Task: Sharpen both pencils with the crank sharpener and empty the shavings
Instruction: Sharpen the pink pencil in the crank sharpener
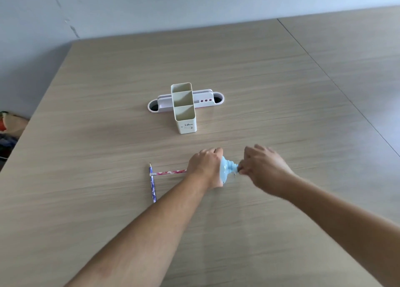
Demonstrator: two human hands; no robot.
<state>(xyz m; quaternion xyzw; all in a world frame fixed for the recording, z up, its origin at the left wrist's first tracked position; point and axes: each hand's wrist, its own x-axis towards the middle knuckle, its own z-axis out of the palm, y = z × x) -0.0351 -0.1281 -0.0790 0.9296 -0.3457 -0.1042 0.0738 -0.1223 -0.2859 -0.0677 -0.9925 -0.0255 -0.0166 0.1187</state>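
The blue sharpener [227, 171] sits on the counter [259, 91] — left hand [205, 167] clamped over its body, right hand [263, 167] pinching its crank. A pink pencil [171, 172] juts left from the sharpener; the blue pencil [152, 185] lies at the pink pencil's far tip.

A cream three-compartment plastic pen holder [186, 115] stands upright mid-surface on the pale wood-grain surface [270, 91]; touching it at 12 o'clock lies a white-and-pink oblong tray [205, 101].
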